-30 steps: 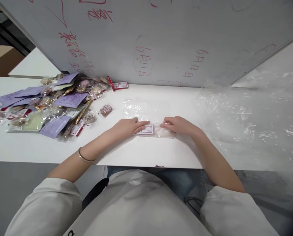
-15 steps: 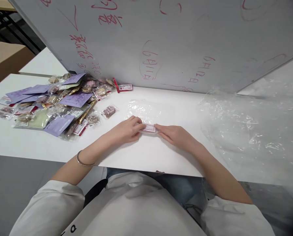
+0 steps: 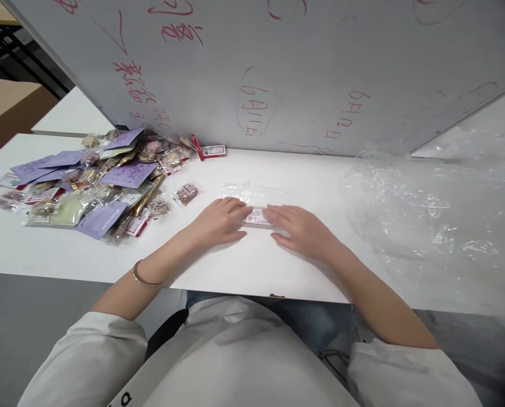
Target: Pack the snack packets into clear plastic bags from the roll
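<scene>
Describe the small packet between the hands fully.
The small packet looks plastic-wrapped: a slim oblong, its white face red-marked, the print too blurred to read. It lies on the white table, running left to right. The left grip and right grip touch and partly cover its ends.

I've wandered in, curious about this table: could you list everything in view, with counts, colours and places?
table: one, white, middle
whiteboard: one, white, red writing, behind the table
side table: one, white, far left
box: one, brown, far left
wrapped packet: one, white and red, table centre
film: one stretch, clear, beyond that packet
plastic sheeting: one mass, clear, right side
packet heap: many, overlapping, purple, green, gold, red, left
small packet: one, brown, right of the heap
cable: number unclear, dark, lower right
bracelet: one, silver, left wrist
trousers: one, blue, below table
shirt: one, white, bottom
left hand: one, bare, on the wrapped packet's left end
right hand: one, bare, on its right end
</scene>
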Demonstrator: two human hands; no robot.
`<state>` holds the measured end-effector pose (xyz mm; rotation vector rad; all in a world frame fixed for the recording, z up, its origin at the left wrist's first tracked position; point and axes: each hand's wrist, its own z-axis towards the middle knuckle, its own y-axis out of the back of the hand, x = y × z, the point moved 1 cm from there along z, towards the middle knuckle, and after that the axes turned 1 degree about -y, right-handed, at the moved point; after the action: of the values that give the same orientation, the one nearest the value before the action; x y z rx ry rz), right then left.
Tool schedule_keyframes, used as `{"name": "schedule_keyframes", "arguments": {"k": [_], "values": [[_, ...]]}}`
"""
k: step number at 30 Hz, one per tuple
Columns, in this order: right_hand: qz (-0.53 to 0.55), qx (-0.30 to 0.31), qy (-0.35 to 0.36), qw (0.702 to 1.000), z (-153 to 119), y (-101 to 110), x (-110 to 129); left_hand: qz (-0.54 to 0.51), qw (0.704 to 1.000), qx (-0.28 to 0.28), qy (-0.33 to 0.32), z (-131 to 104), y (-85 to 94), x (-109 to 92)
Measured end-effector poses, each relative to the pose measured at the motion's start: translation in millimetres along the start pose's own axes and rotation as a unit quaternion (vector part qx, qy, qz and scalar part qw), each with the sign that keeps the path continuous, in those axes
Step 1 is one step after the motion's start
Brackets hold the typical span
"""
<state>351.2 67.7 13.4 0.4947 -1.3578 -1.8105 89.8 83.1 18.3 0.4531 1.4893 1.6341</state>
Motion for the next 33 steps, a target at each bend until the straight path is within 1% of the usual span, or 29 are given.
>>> {"name": "schedule_keyframes", "arguments": {"k": [1, 2, 4, 6, 8, 11, 14, 16, 17, 18, 19, 20, 21, 22, 23, 24, 25, 26, 27, 28, 30, 31, 33], "values": [[-0.007, 0.007, 0.005, 1.000, 0, -3, 2, -0.002, 1.000, 0.019, -0.008, 0, 0.3, 0], [-0.013, 0.010, 0.000, 1.000, 1, -5, 3, -0.001, 1.000, 0.027, -0.005, 0, 0.8, 0], [-0.011, 0.017, -0.021, 1.000, 2, -8, 2, -0.004, 1.000, 0.026, 0.004, 0, 2.4, 1], [0.017, 0.021, -0.054, 0.998, 2, -7, -1, -0.028, 0.999, 0.032, 0.012, -1, 4.8, 3], [0.060, 0.015, -0.109, 0.992, 2, -3, -6, -0.061, 0.997, 0.041, 0.038, -1, 7.6, 4], [0.134, 0.025, -0.223, 0.965, 1, 4, -14, -0.096, 0.989, 0.032, 0.106, 0, 10.3, 8], [0.182, 0.083, -0.306, 0.931, 4, 7, -20, -0.150, 0.976, 0.007, 0.161, 6, 9.2, 11], [0.177, 0.125, -0.336, 0.917, 7, 7, -25, -0.206, 0.959, 0.013, 0.195, 11, 5.7, 14], [0.154, 0.135, -0.342, 0.917, 9, 7, -27, -0.219, 0.952, 0.021, 0.214, 12, 3.5, 15], [0.116, 0.132, -0.340, 0.924, 10, 6, -28, -0.210, 0.950, 0.019, 0.232, 14, 1.5, 16], [0.068, 0.113, -0.330, 0.935, 11, 6, -29, -0.178, 0.953, 0.002, 0.246, 15, 0.0, 16], [0.015, 0.080, -0.312, 0.947, 12, 6, -28, -0.126, 0.960, -0.033, 0.249, 15, -0.8, 15], [-0.034, 0.041, -0.288, 0.956, 13, 7, -25, -0.067, 0.965, -0.080, 0.241, 15, -1.0, 14], [-0.071, 0.003, -0.263, 0.962, 13, 7, -21, -0.015, 0.967, -0.128, 0.218, 14, -0.9, 10], [-0.093, -0.025, -0.237, 0.967, 12, 6, -15, 0.021, 0.969, -0.163, 0.183, 13, -1.0, 6], [-0.101, -0.038, -0.212, 0.971, 11, 5, -8, 0.038, 0.974, -0.175, 0.142, 11, -1.7, 1], [-0.099, -0.034, -0.186, 0.977, 9, 3, -1, 0.042, 0.981, -0.161, 0.103, 9, -3.1, -4], [-0.090, -0.017, -0.165, 0.982, 8, -1, 6, 0.040, 0.988, -0.130, 0.074, 7, -5.5, -9], [-0.078, 0.008, -0.153, 0.985, 7, -6, 11, 0.039, 0.993, -0.090, 0.061, 5, -8.6, -13], [-0.065, 0.037, -0.152, 0.986, 7, -11, 15, 0.043, 0.996, -0.050, 0.064, 4, -12.2, -17], [-0.037, 0.084, -0.178, 0.980, 7, -23, 15, 0.059, 0.993, 0.008, 0.105, 3, -19.9, -21], [-0.024, 0.096, -0.198, 0.975, 8, -29, 12, 0.063, 0.989, 0.026, 0.127, 4, -23.3, -22], [-0.002, 0.100, -0.230, 0.968, 10, -38, 3, 0.066, 0.984, 0.046, 0.158, 8, -28.4, -22]]}}
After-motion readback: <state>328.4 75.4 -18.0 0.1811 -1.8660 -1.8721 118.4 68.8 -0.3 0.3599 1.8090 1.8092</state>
